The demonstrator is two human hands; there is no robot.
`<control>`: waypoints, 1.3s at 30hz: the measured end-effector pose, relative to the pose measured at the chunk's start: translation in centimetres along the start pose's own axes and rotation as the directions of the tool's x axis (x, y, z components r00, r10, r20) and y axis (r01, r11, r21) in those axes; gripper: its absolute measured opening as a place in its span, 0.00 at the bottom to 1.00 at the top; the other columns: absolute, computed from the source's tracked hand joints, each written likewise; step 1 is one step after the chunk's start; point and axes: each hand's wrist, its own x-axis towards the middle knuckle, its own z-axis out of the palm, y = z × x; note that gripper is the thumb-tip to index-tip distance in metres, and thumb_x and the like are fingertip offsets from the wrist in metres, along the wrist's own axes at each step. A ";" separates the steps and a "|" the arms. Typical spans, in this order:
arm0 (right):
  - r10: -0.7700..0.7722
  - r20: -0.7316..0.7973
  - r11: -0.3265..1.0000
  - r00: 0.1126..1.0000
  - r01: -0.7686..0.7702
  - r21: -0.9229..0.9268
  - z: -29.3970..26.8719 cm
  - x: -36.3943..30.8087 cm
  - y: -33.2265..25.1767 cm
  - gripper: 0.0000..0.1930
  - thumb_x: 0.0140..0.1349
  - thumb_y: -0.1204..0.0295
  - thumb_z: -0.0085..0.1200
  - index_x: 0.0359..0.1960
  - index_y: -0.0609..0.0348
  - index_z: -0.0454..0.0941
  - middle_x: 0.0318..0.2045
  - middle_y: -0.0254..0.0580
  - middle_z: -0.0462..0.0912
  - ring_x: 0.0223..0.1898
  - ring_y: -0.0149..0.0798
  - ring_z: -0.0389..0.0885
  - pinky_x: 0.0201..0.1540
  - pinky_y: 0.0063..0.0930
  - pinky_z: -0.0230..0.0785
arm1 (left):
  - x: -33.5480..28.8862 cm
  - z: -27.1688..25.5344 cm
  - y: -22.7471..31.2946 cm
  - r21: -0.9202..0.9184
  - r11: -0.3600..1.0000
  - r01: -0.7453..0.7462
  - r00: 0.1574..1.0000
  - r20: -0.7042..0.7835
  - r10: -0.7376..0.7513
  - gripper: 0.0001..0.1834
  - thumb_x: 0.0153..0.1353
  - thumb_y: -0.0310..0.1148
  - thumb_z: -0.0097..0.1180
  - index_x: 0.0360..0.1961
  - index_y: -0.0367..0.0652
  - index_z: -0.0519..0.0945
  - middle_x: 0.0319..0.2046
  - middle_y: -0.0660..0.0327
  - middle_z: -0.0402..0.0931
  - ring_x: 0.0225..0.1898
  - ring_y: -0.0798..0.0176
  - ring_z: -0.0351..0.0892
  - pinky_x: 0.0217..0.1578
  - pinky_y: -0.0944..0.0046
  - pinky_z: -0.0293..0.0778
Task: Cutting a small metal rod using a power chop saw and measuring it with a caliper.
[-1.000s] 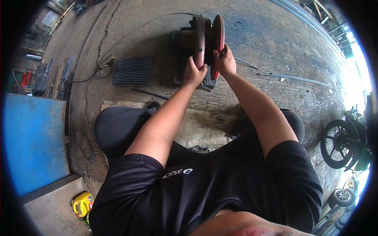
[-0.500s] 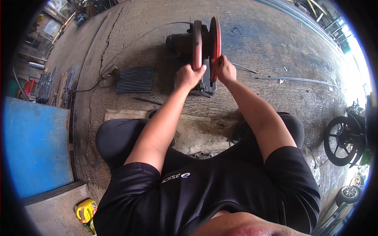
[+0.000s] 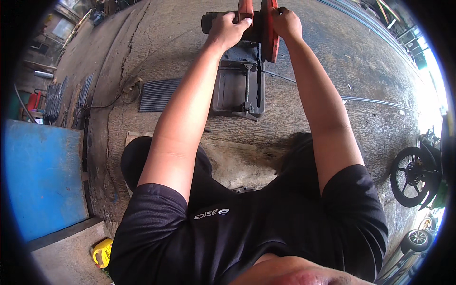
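Observation:
A chop saw with a red blade guard (image 3: pixel 271 46) and a red handle (image 3: pixel 246 7) stands on the ground ahead of me. Its upper part is tilted up and away, cut off by the top edge of the view. My left hand (image 3: pixel 227 31) is closed at the lower part of the handle, thumb along its near end. My right hand (image 3: pixel 287 23) grips the rim of the guard, its fingertips partly hidden. Below them the dark metal base (image 3: pixel 228 92) lies exposed, with a screw clamp (image 3: pixel 247 88) along its right side.
A row of cut metal rods (image 3: pixel 159 95) lies left of the saw, near a cable (image 3: pixel 114 100). A long thin bar (image 3: pixel 365 100) extends to the right. At the left is a blue panel (image 3: pixel 45 175); at the right, a motorcycle wheel (image 3: pixel 408 176). A yellow container (image 3: pixel 101 252) sits lower left.
Both hands have moved forward and up, away from me, carrying the saw's upper part with them. The base and clamp, mostly hidden before, now show.

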 end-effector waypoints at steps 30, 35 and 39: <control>0.385 0.800 0.922 0.460 -0.219 -0.318 15.8 -31.7 11.9 0.32 0.62 0.45 0.46 0.47 0.67 0.75 0.35 0.51 0.81 0.36 0.45 0.83 0.37 0.38 0.76 | -27.8 9.6 -14.0 0.692 0.698 0.185 0.578 0.498 -0.646 0.39 0.54 0.29 0.42 0.67 0.31 0.45 0.69 0.43 0.40 0.69 0.45 0.45 0.66 0.55 0.54; 0.248 0.883 0.914 0.400 -0.398 -0.076 16.1 -30.6 11.9 0.24 0.61 0.51 0.50 0.35 0.65 0.78 0.31 0.51 0.81 0.32 0.43 0.83 0.33 0.38 0.76 | -29.1 10.8 -15.1 0.682 0.694 0.233 0.511 0.521 -0.684 0.41 0.55 0.29 0.43 0.68 0.32 0.41 0.70 0.45 0.37 0.70 0.46 0.44 0.64 0.54 0.56; 0.153 0.812 0.985 0.563 -0.022 -0.171 15.9 -30.7 10.4 0.10 0.57 0.70 0.51 0.37 0.63 0.78 0.38 0.55 0.81 0.42 0.53 0.80 0.45 0.41 0.73 | -30.7 11.5 -15.7 0.671 0.702 0.240 0.410 0.585 -0.700 0.41 0.55 0.30 0.43 0.68 0.32 0.40 0.70 0.45 0.37 0.69 0.46 0.47 0.63 0.52 0.58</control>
